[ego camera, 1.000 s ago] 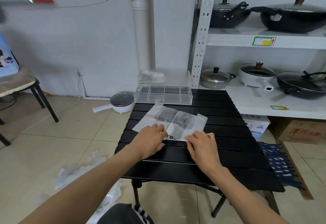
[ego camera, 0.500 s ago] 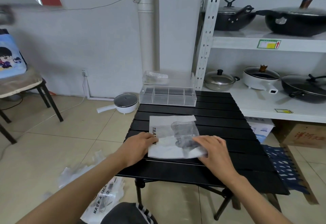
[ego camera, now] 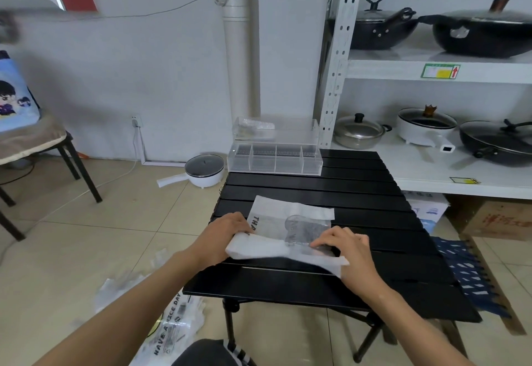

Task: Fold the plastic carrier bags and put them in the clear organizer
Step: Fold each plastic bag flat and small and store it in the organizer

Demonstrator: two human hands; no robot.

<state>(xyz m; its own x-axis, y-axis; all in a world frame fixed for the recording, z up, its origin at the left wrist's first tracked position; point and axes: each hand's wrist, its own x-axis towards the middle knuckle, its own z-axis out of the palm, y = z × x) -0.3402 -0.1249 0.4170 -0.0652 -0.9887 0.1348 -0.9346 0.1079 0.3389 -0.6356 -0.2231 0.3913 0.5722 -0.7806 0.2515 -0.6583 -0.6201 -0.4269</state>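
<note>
1. Lifted since a second ago: near edge of the white carrier bag (ego camera: 290, 223), flat under both palms then, now raised off the black slatted table (ego camera: 359, 190) and rolled toward the far side; bag also turned and narrower than before.
2. Largest first: table carrying the bag at its near-middle, with the clear organizer (ego camera: 275, 161) at the far left corner, well apart from the bag.
3. Organizer divided into compartments, all apparently empty; hinged lid open behind, something crumpled and clear visible through it, too unclear to name.
4. More plastic bags (ego camera: 169, 328) heaped on the floor tiles left of the table, unfolded, printed lettering showing.
5. Progress, as a judgement: early. One bag part-folded, none yet in the organizer, a pile on the floor left to do. Remaining for this bag: finishing the fold, probably another pass or two to fit a compartment, then carrying it across to the organizer.
6. Left hand (ego camera: 227, 236) at the bag's left end, palm down, fingers curled over the raised edge, pinching the plastic.
7. Right hand (ego camera: 348, 246) at the right end, fingertips pinched on the lifted layer near the dark print, wrist low over the table.
8. Both forearms extended forward, roughly symmetrical, closing in on the bag from either side.
</note>
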